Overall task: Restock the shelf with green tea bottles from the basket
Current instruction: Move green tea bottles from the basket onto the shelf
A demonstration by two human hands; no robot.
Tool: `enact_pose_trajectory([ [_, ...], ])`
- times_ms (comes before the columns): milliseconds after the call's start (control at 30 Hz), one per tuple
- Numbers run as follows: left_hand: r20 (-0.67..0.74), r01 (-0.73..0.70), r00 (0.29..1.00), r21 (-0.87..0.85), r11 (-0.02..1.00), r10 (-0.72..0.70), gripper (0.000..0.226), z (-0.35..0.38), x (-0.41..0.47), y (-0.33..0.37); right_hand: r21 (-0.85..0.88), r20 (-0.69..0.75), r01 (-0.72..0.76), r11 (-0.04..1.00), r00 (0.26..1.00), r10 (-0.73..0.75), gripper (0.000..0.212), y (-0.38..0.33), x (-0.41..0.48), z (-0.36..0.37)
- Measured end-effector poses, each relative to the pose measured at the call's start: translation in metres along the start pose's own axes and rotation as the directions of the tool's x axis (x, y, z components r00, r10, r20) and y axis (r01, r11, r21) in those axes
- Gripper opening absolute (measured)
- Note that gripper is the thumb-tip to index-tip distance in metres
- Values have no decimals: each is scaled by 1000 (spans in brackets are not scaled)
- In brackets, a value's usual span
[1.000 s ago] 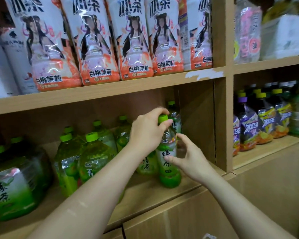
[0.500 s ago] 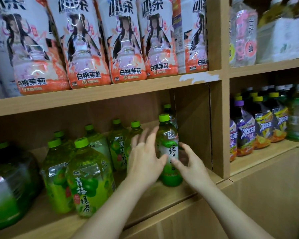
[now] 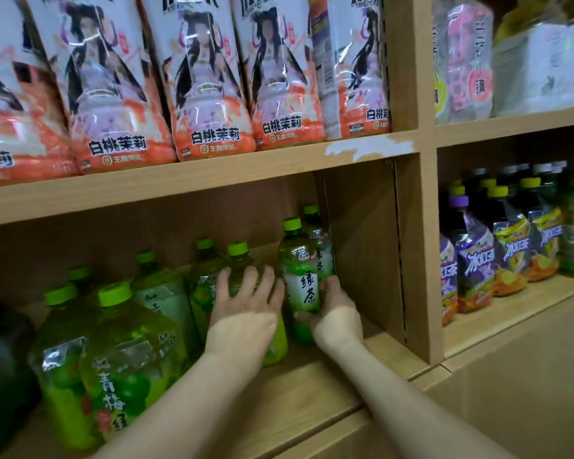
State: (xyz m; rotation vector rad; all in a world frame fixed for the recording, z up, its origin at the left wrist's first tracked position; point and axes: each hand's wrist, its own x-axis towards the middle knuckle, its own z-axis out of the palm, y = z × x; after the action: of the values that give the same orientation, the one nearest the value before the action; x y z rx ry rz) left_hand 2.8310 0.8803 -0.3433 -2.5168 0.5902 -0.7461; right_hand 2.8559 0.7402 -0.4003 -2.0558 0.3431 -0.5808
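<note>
A green tea bottle (image 3: 300, 276) with a green cap and a white label stands upright at the right end of the wooden shelf (image 3: 312, 392), next to the side panel. My right hand (image 3: 337, 314) wraps around its lower right side, thumb across the front. A second green tea bottle (image 3: 323, 246) stands right behind it. My left hand (image 3: 246, 313) lies with fingers spread against a neighbouring yellow-green bottle (image 3: 237, 260), just left of the green tea bottle. The basket is out of view.
Several yellow-green plum tea bottles (image 3: 126, 366) fill the shelf's left and middle. Peach-jasmine tea packs (image 3: 209, 94) line the shelf above. Past the upright divider (image 3: 418, 243), purple and yellow iced tea bottles (image 3: 478, 260) stand. Bare shelf board lies in front of my hands.
My left hand left the green tea bottle's cap and dropped onto the neighbouring bottle. My right hand closed around the bottle's lower side. The bottle stays standing by the side panel.
</note>
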Motion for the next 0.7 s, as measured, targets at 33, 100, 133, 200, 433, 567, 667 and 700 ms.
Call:
enact_pose_trajectory([
  [33, 16, -1, 1000, 13, 1000, 1, 62, 0, 2, 0, 20, 25, -14, 1000, 1000, 14, 54, -1, 5, 3],
  [100, 70, 6, 998, 50, 999, -10, 65, 0, 10, 0, 35, 55, -24, 999, 998, 22, 53, -4, 17, 9],
  [133, 99, 12, 995, 73, 997, -19, 65, -1, 14, 1, 40, 58, -18, 999, 998, 16, 52, -4, 23, 12],
  [200, 141, 21, 989, 98, 995, -35, 63, -4, 24, 6, 60, 44, 12, 998, 999, -14, 48, -2, 31, 17],
  [433, 253, 319, 945, -566, 760, -208, 64, 7, 59, 60, 395, 15, 13, 918, 1000, -20, 47, 14, 51, 19],
  [567, 278, 435, 869, -822, 367, -409, 54, 26, 81, 77, 569, -1, -37, 822, 999, 46, 59, 23, 62, 8],
  [667, 229, 377, 872, -877, 296, -433, 55, 41, 87, 83, 665, 84, -83, 742, 996, 36, 55, 24, 62, 6],
  [700, 221, 362, 876, -889, 281, -428, 56, 45, 88, 83, 688, 104, -100, 719, 994, 38, 52, 23, 62, 5],
])
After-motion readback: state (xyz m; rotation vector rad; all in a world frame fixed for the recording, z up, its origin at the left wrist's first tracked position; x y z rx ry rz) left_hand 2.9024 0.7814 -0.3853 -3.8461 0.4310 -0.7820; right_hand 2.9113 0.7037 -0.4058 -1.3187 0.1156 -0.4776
